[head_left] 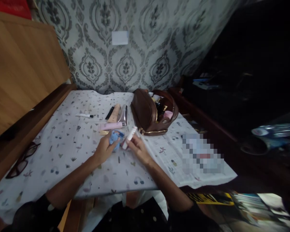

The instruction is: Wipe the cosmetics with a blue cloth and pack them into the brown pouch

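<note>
— Which way is the tube lying, from where you sit?

— On my feed the slim white cylindrical tube [130, 137] is tilted. Its long axis runs from low and near the person, up and away to the right. The far end points at the brown leather-look zip pouch [147, 114] and stops just short of it. The tube is held over the printed white tablecloth [62, 151], near the middle of the table, between the two hands.

— What can't you make out?

— The near end of the tube is buried in the fingers of the right hand [137, 149], so I cannot tell where it ends or whether it has a cap. The crumpled light-blue cloth [115, 138] is half covered by the left hand [103, 149]. Any print on the tube is too small for me to read. A patch on the newspaper [174, 145] is pixelated, and the room's right side is too dark. The inside of the pouch is mostly shadow.

— And the hands?

— The right hand is closed on the tube's lower part, pinching it with thumb and fingertips, and its forearm comes in from low right. The left hand is clamped round the blue cloth with curled fingers. The cloth lies against the tube's side or just beside it; I cannot tell which. A pale pink tube [111, 126] lies flat just beyond the cloth.
</note>
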{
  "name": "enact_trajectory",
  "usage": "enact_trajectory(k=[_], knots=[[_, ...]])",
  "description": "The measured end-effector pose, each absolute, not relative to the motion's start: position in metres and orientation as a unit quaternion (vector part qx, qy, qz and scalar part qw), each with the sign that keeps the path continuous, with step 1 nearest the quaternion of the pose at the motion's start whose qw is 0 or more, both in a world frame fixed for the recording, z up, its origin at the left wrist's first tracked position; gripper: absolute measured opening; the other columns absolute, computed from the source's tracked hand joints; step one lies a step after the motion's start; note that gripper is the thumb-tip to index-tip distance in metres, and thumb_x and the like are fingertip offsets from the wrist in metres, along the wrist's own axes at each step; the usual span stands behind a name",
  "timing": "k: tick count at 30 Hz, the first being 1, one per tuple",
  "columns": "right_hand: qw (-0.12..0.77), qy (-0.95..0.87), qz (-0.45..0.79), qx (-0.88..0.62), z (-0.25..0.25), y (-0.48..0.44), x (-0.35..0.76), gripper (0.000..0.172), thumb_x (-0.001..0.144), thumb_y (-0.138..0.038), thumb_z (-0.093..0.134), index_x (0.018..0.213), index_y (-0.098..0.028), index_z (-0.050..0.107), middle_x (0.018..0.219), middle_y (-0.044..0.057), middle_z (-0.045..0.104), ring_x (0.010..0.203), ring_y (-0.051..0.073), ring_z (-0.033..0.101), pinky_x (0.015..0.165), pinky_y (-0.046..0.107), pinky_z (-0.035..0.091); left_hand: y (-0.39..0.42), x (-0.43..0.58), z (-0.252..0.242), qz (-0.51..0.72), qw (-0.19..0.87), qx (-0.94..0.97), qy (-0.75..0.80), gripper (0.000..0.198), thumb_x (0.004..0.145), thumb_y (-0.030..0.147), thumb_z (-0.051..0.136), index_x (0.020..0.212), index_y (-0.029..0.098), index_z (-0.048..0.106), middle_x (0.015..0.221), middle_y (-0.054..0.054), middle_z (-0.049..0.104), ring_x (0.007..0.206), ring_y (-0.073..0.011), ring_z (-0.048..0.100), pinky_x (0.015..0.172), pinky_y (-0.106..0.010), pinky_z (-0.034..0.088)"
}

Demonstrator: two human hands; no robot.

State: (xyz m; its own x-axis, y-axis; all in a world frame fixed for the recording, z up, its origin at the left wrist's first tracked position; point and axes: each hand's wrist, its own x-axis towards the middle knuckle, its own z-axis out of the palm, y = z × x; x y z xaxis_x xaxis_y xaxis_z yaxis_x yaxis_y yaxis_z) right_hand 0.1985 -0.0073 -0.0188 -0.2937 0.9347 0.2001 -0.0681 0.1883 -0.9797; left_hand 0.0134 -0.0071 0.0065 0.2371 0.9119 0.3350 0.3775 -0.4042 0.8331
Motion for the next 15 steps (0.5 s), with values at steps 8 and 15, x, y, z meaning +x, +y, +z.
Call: enact_trajectory(k=[8, 15], knots=[[0.415, -0.705, 0.409, -0.404, -0.015, -0.016, 0.196, 0.020, 0.088, -0.037, 0.063, 0.092, -0.019, 0.068, 0.079, 0.000, 0.064, 0.072, 0.015, 0.054, 0.068, 0.027, 0.041, -0.007, 0.010, 0.009, 0.420, 0.329, 0.709, 0.461, 0.027, 0.091, 0.046, 0.057, 0.096, 0.019, 0.060, 0.073, 0.002, 0.061, 0.066, -0.0139, 0.056, 0.068, -0.026, 0.048], [0.537, -0.507, 0.538, -0.406, 0.003, -0.023, 0.218, 0.039, 0.074, -0.052, 0.080, 0.092, -0.020, 0.066, 0.066, -0.004, 0.057, 0.057, 0.011, 0.049, 0.054, 0.023, 0.039, -0.019, 0.020, 0.019, 0.406, 0.417, 0.677, 0.451, 0.046, 0.097, 0.052, 0.049, 0.065, 0.020, 0.046, 0.052, 0.005, 0.048, 0.048, -0.0104, 0.046, 0.052, -0.023, 0.043]])
